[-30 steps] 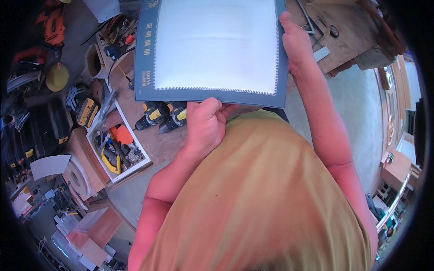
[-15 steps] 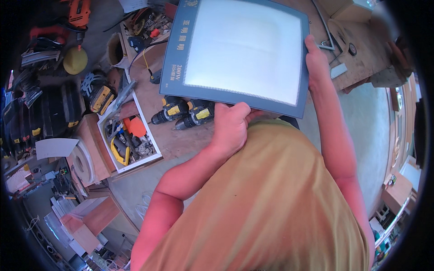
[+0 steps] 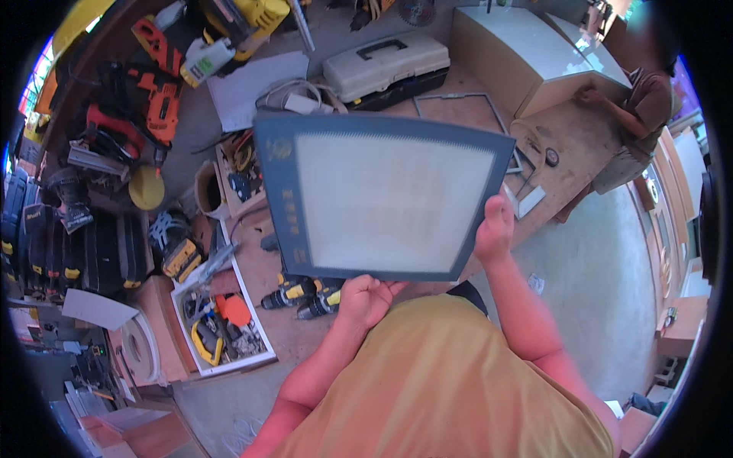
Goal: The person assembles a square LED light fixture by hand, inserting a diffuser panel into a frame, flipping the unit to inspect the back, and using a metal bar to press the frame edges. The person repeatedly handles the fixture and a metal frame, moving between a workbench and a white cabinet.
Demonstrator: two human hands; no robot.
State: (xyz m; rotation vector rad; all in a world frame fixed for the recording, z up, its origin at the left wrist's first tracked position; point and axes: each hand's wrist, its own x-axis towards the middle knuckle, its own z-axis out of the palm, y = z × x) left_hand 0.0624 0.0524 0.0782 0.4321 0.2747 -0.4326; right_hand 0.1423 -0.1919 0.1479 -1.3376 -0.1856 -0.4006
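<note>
A flat light panel (image 3: pixel 393 202), with a dark blue-grey border and a pale, milky centre, is held up in front of me above the workbench. My left hand (image 3: pixel 366 301) grips its lower edge, thumb on the near side and the other fingers mostly hidden beneath. At the right edge, my right hand (image 3: pixel 495 229) clasps the border with the thumb upright; its remaining fingers are behind the panel. Two yellow-and-black cordless drills (image 3: pixel 317 296) lie on the bench just left of my left hand, partly covered by the panel.
A white-rimmed drawer (image 3: pixel 267 357) of mixed tools sits at the left. Orange power tools (image 3: pixel 162 107) and a grey toolbox (image 3: pixel 385 69) lie farther back. At the far right, a co-worker (image 3: pixel 645 114) is beside a large pale cabinet box (image 3: pixel 527 49) on the bench.
The view has swung up, bringing the toolbox and co-worker into sight. In the picture, the panel sits lower and its tilt has changed, its centre looking dimmer. Both hands still hold it.
</note>
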